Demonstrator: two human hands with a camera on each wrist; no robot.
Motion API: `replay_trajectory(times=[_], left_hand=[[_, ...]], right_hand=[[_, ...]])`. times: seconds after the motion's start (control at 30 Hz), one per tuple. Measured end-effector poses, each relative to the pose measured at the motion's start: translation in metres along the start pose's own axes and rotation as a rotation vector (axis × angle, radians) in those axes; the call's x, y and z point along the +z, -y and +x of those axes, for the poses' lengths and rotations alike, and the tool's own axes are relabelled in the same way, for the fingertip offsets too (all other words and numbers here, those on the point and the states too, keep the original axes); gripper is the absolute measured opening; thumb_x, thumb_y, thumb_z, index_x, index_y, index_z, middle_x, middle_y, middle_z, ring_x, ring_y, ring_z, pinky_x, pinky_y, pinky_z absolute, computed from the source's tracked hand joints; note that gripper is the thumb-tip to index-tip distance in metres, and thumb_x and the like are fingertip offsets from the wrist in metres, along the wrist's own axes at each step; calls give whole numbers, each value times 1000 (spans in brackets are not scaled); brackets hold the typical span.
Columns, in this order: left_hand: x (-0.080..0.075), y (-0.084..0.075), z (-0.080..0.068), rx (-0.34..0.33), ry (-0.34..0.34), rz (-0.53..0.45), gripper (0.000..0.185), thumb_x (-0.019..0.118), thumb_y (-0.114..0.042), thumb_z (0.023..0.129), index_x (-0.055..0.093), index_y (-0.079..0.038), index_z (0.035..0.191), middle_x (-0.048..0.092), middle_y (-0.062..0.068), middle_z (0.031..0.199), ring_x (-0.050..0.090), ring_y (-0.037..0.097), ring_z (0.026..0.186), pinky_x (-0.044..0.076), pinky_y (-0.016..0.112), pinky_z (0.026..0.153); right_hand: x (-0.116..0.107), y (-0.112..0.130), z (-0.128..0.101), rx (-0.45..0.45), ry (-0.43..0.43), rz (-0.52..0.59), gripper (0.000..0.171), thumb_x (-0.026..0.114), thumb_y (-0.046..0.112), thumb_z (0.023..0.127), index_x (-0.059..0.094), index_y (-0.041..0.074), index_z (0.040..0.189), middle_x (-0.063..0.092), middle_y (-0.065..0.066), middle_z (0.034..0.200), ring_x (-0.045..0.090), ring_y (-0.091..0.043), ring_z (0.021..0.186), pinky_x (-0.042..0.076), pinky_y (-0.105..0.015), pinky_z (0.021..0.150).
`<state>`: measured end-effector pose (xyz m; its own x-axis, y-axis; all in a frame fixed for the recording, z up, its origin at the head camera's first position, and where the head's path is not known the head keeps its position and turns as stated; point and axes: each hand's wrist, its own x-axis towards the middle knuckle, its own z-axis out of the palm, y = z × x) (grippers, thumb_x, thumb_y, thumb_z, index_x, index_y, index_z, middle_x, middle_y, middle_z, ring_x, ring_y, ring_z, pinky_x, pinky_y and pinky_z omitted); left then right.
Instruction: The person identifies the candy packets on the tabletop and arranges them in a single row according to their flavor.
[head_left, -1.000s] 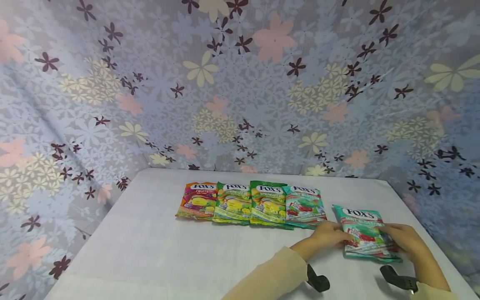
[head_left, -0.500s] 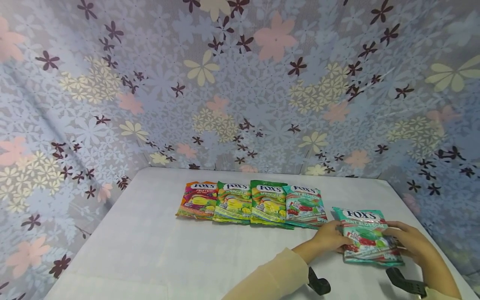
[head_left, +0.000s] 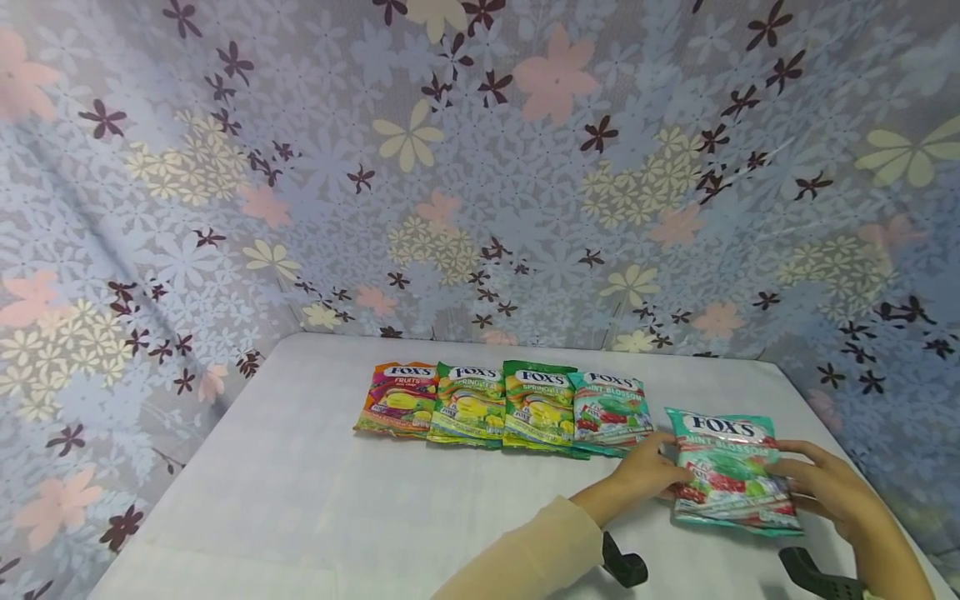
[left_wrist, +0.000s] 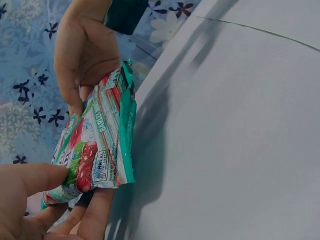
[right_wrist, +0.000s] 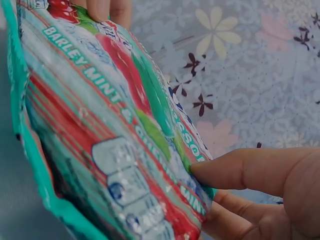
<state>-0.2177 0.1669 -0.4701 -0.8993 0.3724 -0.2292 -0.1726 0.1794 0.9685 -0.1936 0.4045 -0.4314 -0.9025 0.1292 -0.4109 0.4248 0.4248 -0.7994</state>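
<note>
A teal Fox's mint candy bag (head_left: 722,471) is held just above the white table (head_left: 300,483) at the front right. My left hand (head_left: 663,477) pinches its left edge, and my right hand (head_left: 789,485) grips its right edge. In the left wrist view the bag (left_wrist: 97,145) hangs between my left thumb and fingers (left_wrist: 35,180) below and my right hand (left_wrist: 87,50) above. Seen from the right wrist, the bag (right_wrist: 115,140) fills the frame, with my right thumb (right_wrist: 250,170) pressed on its front.
Four more candy bags lie in a row at the table's middle: an orange fruits bag (head_left: 397,398), two green ones (head_left: 468,404) (head_left: 538,402), and a teal mint one (head_left: 609,410). Flowered cloth (head_left: 480,167) walls the back and sides.
The mint bag has been raised off the table and tilted up, and has shifted slightly left toward the row. Both hands keep their hold on it.
</note>
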Motion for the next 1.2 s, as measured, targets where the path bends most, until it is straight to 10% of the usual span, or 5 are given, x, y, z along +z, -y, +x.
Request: replay_trajectory(times=[0.47, 1.2], left_hand=[[-47, 3, -19, 221, -76, 201, 40, 69, -18, 90, 53, -15, 127, 64, -2, 87, 57, 5, 74, 46, 22, 63], [-116, 13, -38, 249, -107, 216, 48, 73, -17, 87, 54, -12, 131, 67, 0, 91, 60, 9, 82, 48, 27, 68]], right_hand=[[37, 25, -7, -185, 40, -14, 68, 58, 31, 97, 26, -9, 142, 60, -15, 114, 64, -20, 91, 54, -39, 79], [101, 40, 6, -251, 74, 110, 75, 72, 36, 88, 35, -1, 142, 61, -11, 123, 66, -13, 93, 54, -36, 80]])
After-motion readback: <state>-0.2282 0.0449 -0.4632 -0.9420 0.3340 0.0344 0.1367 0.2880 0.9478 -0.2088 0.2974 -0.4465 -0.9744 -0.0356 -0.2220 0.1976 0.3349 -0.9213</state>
